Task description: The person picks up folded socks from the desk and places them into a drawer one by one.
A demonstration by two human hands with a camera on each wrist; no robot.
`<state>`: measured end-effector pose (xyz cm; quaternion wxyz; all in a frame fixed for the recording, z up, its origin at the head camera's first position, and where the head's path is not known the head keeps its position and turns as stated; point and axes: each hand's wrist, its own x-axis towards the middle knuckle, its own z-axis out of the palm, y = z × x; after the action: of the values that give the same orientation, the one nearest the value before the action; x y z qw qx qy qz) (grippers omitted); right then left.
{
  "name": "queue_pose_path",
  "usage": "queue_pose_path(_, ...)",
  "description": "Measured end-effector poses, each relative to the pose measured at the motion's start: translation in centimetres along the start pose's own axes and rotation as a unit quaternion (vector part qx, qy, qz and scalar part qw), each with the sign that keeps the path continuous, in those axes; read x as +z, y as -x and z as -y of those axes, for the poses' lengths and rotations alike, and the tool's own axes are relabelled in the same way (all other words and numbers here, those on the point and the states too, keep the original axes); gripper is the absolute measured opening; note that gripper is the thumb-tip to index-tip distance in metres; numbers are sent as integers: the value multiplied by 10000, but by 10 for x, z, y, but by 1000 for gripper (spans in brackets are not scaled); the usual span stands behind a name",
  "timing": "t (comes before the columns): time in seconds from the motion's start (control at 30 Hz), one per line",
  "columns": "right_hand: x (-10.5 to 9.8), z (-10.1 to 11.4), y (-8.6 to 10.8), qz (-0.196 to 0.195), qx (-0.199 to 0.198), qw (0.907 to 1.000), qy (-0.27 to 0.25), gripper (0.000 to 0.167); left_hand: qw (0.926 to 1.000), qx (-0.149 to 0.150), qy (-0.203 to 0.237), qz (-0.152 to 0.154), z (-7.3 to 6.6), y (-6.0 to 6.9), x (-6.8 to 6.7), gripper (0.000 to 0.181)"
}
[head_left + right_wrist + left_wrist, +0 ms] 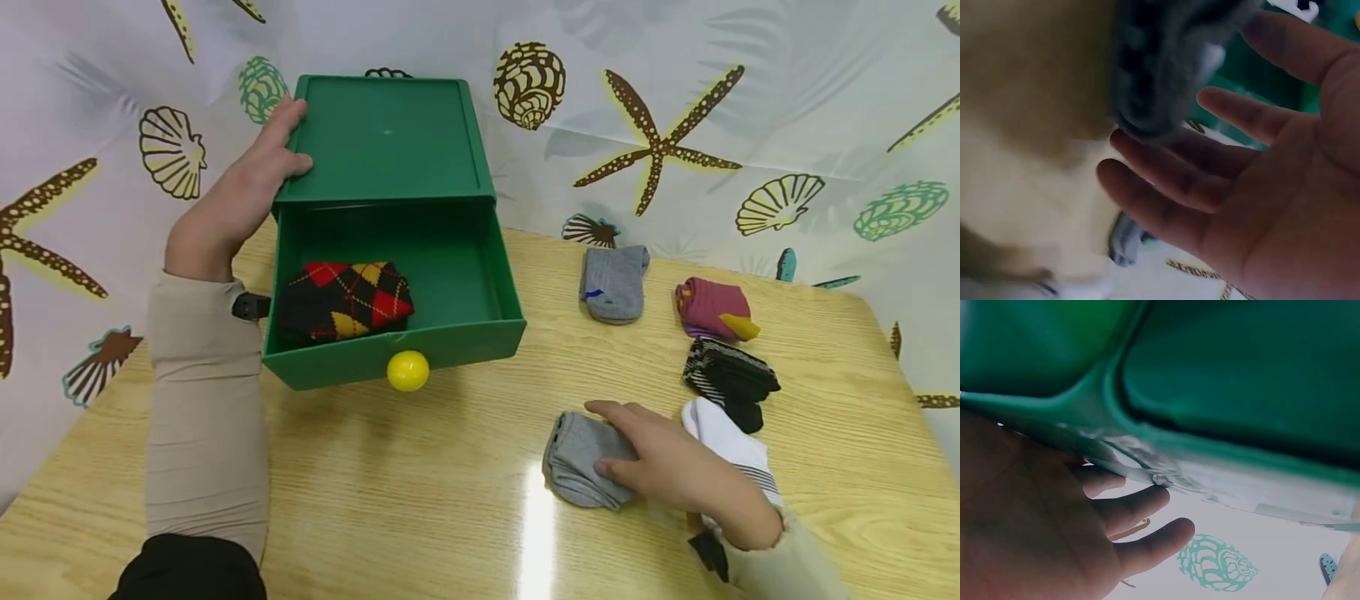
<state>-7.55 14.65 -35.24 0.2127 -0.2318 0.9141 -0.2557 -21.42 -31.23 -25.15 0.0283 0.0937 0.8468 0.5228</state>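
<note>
In the head view, a green box (386, 137) stands at the left with its drawer (457, 267) pulled out. A folded sock with a red, black and yellow argyle pattern (352, 300) lies in the drawer's left part. My left hand (243, 187) rests along the box's left side, thumb over the top edge; its fingers (1138, 509) look straight in the left wrist view. My right hand (667, 458) is at a folded grey sock (585, 462) on the table, thumb and fingertips against or just over it. The right wrist view shows those fingers spread and loosely bent.
A yellow knob (408, 371) sticks out from the drawer front. To the right on the wooden table (442, 500) lie a darker grey sock (615, 283), a maroon sock (712, 308), a black striped sock (731, 375) and a white sock (723, 433). A patterned cloth (450, 37) hangs behind.
</note>
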Motion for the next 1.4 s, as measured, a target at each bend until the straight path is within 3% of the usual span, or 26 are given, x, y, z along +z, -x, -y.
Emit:
queue_pose_path(0.1, 8, -1, -1, -4, 2, 9999, 154, 63, 10000, 19, -17, 2, 0, 1, -1, 67)
queue_pose_path(0.23, 12, -2, -3, -118, 176, 9998, 45, 51, 10000, 14, -27, -5, 1, 1, -1, 67)
queue_pose_path(0.37, 14, -4, -6, -78, 164, 9987, -475, 32, 10000, 8, -22, 8, 0, 1, -1, 67)
queue_pose_path(0.5, 13, -6, -8, -85, 35, 9933, -1152, 24, 10000, 9, 11, 21, -1, 0, 0, 66)
queue_pose_path(0.7, -1, 0, -13, -626, -6, 9772, -2029, 22, 10000, 16, 11, 5, -2, 1, 0, 66)
queue_pose_path(0.83, -21, 9, -14, -926, -73, 9468, -3080, 27, 10000, 41, 2, -2, -2, 1, 0, 66)
queue_pose_path(1.0, -50, 24, -15, -1079, -649, 8879, -4424, 33, 10000, 48, 17, -11, -2, 2, 0, 67)
queue_pose_path(1.07, -61, 32, -16, -1102, -986, 8681, -4739, 35, 10000, 49, 24, -10, -2, 2, 0, 67)
queue_pose_path(1.23, -86, 57, -24, -954, -1688, 8335, -5174, 38, 10000, 59, 27, -7, -2, 2, 0, 67)
queue_pose_path(1.4, -97, 89, -43, -924, -1831, 8059, -5554, 38, 10000, 65, 1, -9, -2, 1, 0, 67)
